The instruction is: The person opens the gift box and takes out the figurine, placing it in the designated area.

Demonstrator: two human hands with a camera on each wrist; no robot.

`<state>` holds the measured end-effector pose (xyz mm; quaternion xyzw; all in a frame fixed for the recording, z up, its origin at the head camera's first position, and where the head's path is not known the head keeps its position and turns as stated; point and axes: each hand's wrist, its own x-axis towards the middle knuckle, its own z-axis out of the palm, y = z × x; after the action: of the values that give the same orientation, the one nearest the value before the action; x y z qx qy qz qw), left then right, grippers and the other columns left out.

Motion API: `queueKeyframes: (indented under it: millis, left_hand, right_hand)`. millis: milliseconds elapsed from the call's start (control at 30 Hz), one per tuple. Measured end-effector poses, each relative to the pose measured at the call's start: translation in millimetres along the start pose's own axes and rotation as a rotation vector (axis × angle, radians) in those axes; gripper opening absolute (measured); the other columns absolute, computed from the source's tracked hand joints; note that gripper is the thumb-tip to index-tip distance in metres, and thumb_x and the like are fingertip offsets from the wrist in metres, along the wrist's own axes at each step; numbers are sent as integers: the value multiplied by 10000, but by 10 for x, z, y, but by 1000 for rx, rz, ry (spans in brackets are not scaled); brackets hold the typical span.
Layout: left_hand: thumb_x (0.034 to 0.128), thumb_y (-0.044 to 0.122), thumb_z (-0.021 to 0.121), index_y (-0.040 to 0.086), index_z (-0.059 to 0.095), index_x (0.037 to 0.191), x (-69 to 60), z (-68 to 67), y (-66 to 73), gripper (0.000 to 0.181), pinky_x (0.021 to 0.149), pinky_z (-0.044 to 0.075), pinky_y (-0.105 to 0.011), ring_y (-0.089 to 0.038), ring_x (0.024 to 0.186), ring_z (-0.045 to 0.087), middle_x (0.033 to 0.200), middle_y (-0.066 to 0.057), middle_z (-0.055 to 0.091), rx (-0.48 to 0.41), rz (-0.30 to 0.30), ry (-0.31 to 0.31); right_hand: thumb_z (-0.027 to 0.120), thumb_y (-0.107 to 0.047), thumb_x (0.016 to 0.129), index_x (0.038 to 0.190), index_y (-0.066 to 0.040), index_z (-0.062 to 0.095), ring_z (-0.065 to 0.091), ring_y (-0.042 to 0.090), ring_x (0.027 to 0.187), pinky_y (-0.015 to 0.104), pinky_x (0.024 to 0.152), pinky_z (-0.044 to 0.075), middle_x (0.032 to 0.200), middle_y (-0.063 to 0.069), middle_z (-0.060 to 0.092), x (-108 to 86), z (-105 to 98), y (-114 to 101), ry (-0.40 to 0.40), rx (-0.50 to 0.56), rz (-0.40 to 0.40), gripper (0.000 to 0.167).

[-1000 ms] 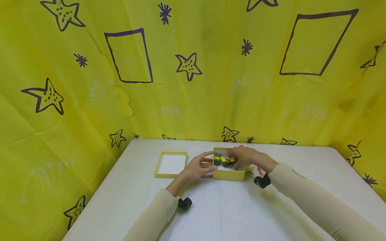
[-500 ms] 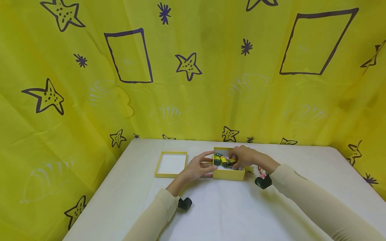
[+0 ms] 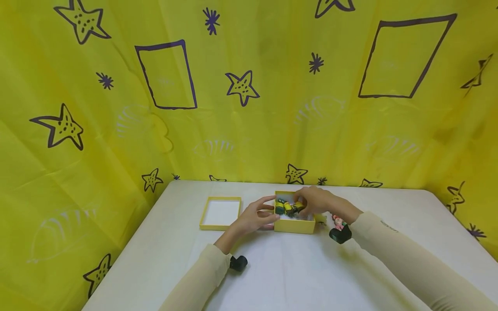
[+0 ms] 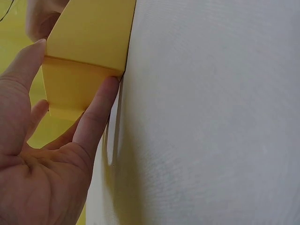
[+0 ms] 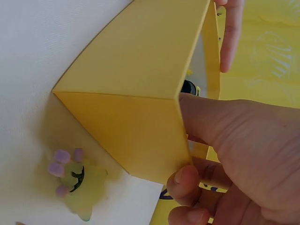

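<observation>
An uncovered yellow box (image 3: 294, 226) holds several small green and yellow items (image 3: 288, 208). Against its left side, my left hand (image 3: 252, 217) rests with spread, mostly straight fingers. The left wrist view shows that hand (image 4: 51, 173) with fingertips touching the end of the box (image 4: 89, 33). My right hand (image 3: 317, 201) reaches over the box's right end. In the right wrist view, the thumb of this hand (image 5: 253, 154) goes inside the box (image 5: 131, 126), beside a dark round item (image 5: 188, 87), while some curled fingers lie outside the far corner. What its hidden fingertips touch cannot be seen.
A shallow yellow lid (image 3: 216, 227) with a white inside lies left of the box. Just right of the box is a translucent yellow-green toy (image 5: 84, 187) with purple knobs. A pink figure (image 3: 337, 222) is partly hidden by the right wrist's black device (image 3: 340, 234). Yellow curtains surround the table.
My right hand and forearm have shifted very slightly, with the fingers still at the box. My left hand, the box and the lid keep their places.
</observation>
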<state>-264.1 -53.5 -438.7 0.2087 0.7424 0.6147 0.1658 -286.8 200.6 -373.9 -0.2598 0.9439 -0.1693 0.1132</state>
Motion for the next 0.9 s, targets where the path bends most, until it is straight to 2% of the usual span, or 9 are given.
queueKeyframes:
  millis: [300, 567, 900]
  left_hand:
    - [963, 165, 752, 187, 425, 1575, -16, -3, -8, 694, 853, 619, -395, -345, 1245, 615, 1425, -230, 538, 20, -11, 11]
    - [958, 179, 759, 185, 414, 1581, -4, -6, -23, 712, 842, 623, -394, -330, 1239, 621, 1419, -202, 545, 5, -13, 11]
    - [962, 154, 750, 175, 410, 1581, 5, 4, -16, 707, 821, 628, -399, -327, 1228, 625, 1425, -209, 532, -32, -20, 6]
  right_hand:
    - [842, -74, 851, 1244, -8, 663, 572, 202, 801, 309, 699, 532, 896, 45, 638, -52, -89, -7, 53, 79, -28, 437]
    - [844, -97, 852, 1249, -28, 632, 596, 290, 894, 334, 710, 539, 1012, 97, 664, -116, -146, 12, 132, 152, -68, 455]
    - [845, -118, 851, 1234, -56, 622, 545, 197, 748, 329, 630, 491, 1003, 83, 645, -191, -169, 49, 221, 185, -142, 447]
